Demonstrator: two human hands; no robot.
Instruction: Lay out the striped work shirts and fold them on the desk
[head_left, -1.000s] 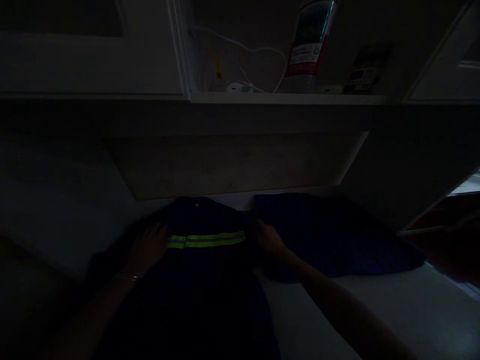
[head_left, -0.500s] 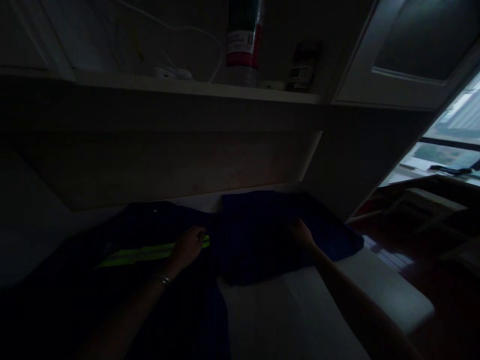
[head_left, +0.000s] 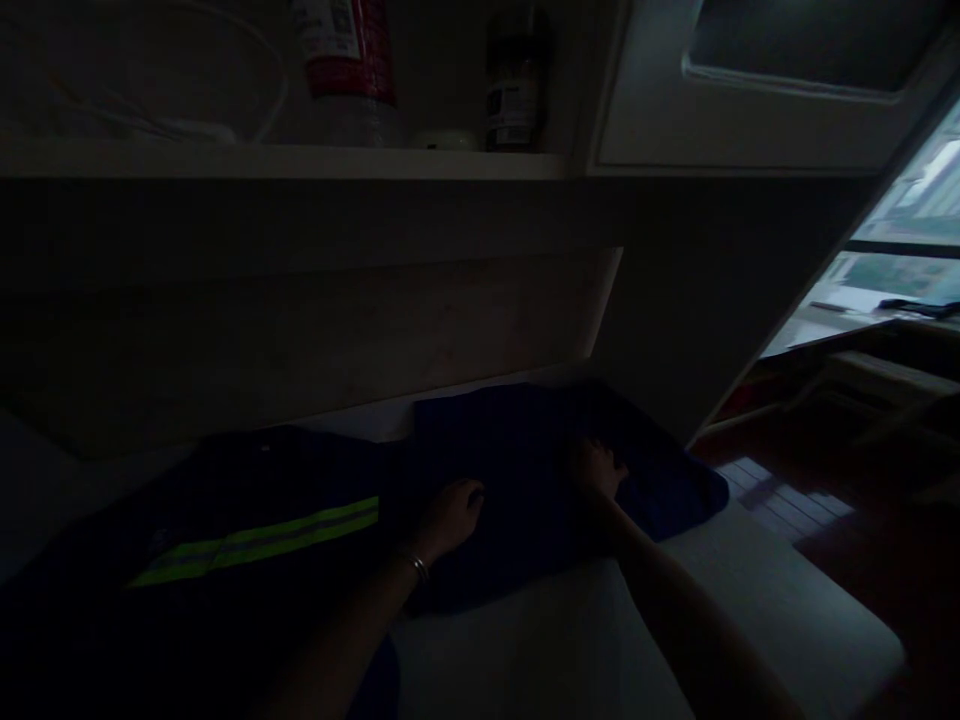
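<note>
A dark blue jacket [head_left: 495, 430] lies spread out, with a yellow-green reflective stripe [head_left: 262, 540] across its left part. My left hand [head_left: 450, 515], with a bracelet at the wrist, rests on the blue cloth right of the stripe. Its fingers are loosely bent with a gap at the thumb, and nothing shows in them. Farther right, my right hand [head_left: 598, 468] lies on the same cloth with its fingers apart. Deep shadow hides the fingertips and much of the cloth's lower left.
Beneath the jacket is a pale surface [head_left: 787, 590] with a rounded right corner. Overhead runs a shelf [head_left: 480, 165] bearing a red-labelled bottle [head_left: 349, 70], a dark jar [head_left: 516, 100] and a white cable [head_left: 277, 90]. A cabinet door [head_left: 645, 125] and a bright window [head_left: 900, 240] are at right.
My left hand has moved right, off the stripe and onto the plain blue cloth. The right hand stays near its place, its fingers now more spread. The view has shifted right.
</note>
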